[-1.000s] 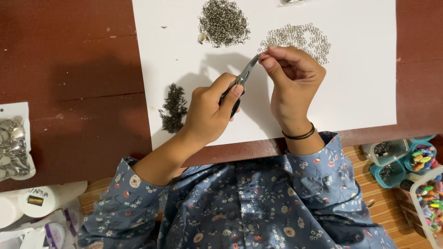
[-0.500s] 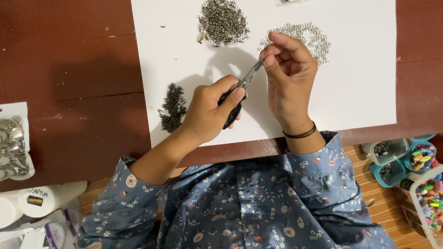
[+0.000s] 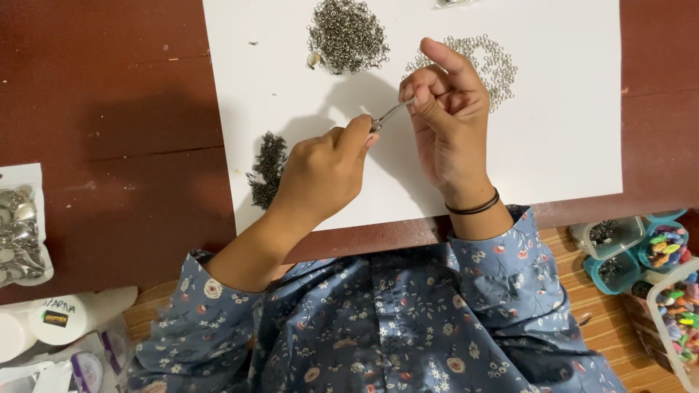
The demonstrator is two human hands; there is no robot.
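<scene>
My left hand (image 3: 324,171) grips small metal pliers (image 3: 389,115), whose jaws point up and right to the fingertips of my right hand (image 3: 445,116). The right thumb and fingers pinch something tiny at the plier tips; it is too small to make out. Both hands hover over a white sheet of paper (image 3: 568,109) on a dark red-brown table (image 3: 109,109). On the sheet lie a dark grey pile of small metal rings (image 3: 346,33), a lighter silver pile of rings (image 3: 499,62) behind my right hand, and a dark strip of linked rings (image 3: 266,167) beside my left hand.
A clear bag of silver metal parts (image 3: 18,233) lies at the left table edge. White round containers (image 3: 54,320) sit lower left. Small plastic boxes with colourful beads (image 3: 666,247) stand lower right on a woven mat.
Both hands have shifted slightly, the right hand raising its index finger while staying at the plier tips. The piles have not moved.
</scene>
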